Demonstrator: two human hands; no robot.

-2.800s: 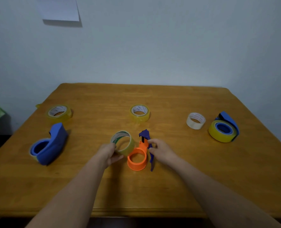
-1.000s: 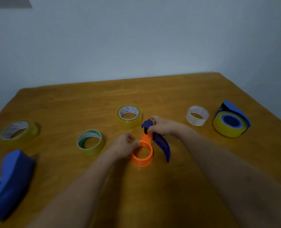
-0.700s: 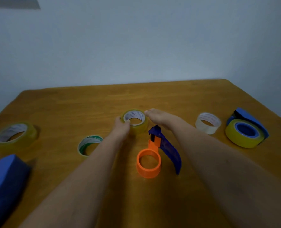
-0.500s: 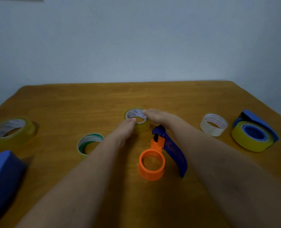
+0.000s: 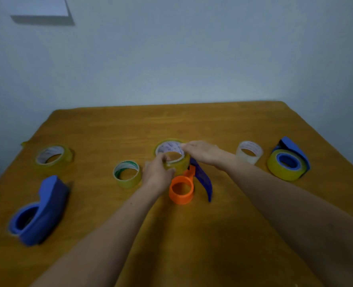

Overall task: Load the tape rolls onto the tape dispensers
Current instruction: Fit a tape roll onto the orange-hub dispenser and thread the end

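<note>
Both hands hold a yellow tape roll (image 5: pixel 171 156) with a white printed core, just behind the orange-and-blue dispenser (image 5: pixel 181 189). My left hand (image 5: pixel 157 175) grips its near left side. My right hand (image 5: pixel 202 152) rests fingers on its right rim. The dispenser's orange ring stands bare on the table, its dark blue handle (image 5: pixel 203 179) curving to the right. A green-cored roll (image 5: pixel 127 176) lies just left of my left hand.
A blue dispenser (image 5: pixel 39 210) lies at the near left, a yellow roll (image 5: pixel 53 156) behind it. A clear white roll (image 5: pixel 249 152) and a blue dispenser carrying a yellow roll (image 5: pixel 286 164) sit at the right. The wooden table (image 5: pixel 192 125) meets a pale wall.
Both hands left the orange dispenser, reached back to the yellow roll and took hold of it. The roll now sits closer to the dispenser. The green-cored roll lies released on the table.
</note>
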